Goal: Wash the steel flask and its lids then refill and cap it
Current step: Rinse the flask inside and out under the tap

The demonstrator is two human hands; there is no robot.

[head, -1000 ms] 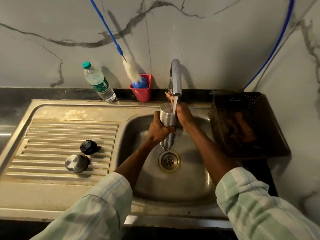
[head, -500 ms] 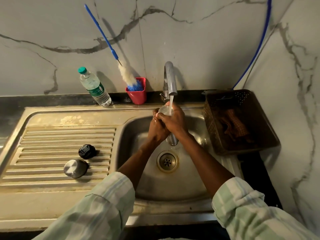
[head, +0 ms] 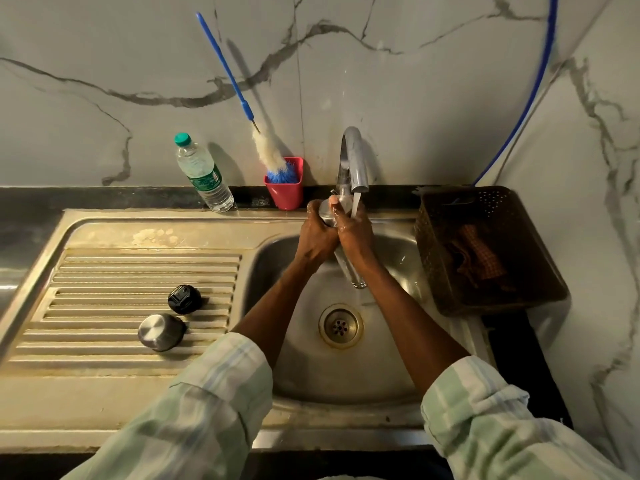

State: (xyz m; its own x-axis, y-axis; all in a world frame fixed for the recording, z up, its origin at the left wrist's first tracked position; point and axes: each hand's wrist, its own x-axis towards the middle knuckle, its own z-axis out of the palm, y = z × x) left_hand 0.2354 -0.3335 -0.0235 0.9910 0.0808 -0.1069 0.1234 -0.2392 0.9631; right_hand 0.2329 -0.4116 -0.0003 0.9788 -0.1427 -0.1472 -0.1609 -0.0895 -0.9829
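Both hands hold the steel flask point(head: 351, 271) over the sink point(head: 398, 258), directly under the tap point(head: 354, 157). The left hand point(head: 317, 233) wraps its fingers around the upper body of the flask. The right hand point(head: 356, 233) grips the same section from the opposite side, with its thumb at the rim. A stream of water point(head: 355, 204) runs from the tap onto the right hand. The flask is tilted, its lower end pointing down toward the drain point(head: 341, 326).

On the ribbed draining board point(head: 104, 271), to the left of the sink, rest the black lid point(head: 184, 299) and the steel lid point(head: 161, 331), just beside each other.

At the wall stand a plastic bottle point(head: 204, 174) and a red cup point(head: 285, 192) holding a bottle brush point(head: 266, 150). A brown basket point(head: 485, 251) sits on the tabletop to the right of the sink.
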